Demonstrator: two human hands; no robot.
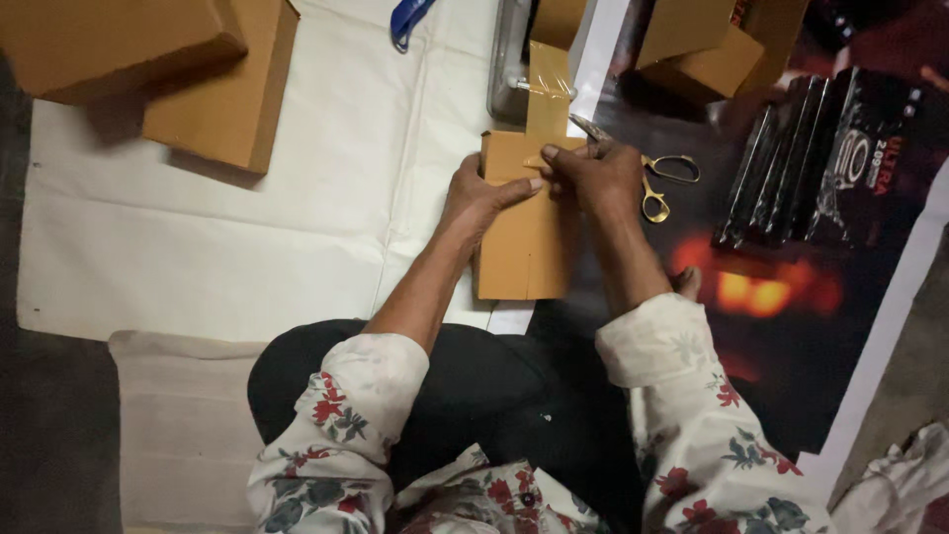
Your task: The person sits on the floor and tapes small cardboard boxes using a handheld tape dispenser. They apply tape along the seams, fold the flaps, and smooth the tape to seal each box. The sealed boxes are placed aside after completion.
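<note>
The cardboard box (524,242) lies flat on the white sheet (247,227). The left hand (479,198) presses it, fingers extended. The right hand (598,178) pinches clear tape (549,94) onto its top. Scissors (657,183) lie beside.

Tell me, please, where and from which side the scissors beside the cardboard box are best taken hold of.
Probably by the gold handle loops, coming from the right. The scissors lie flat with loops pointing right and exposed, while the blades run under the right hand.
</note>
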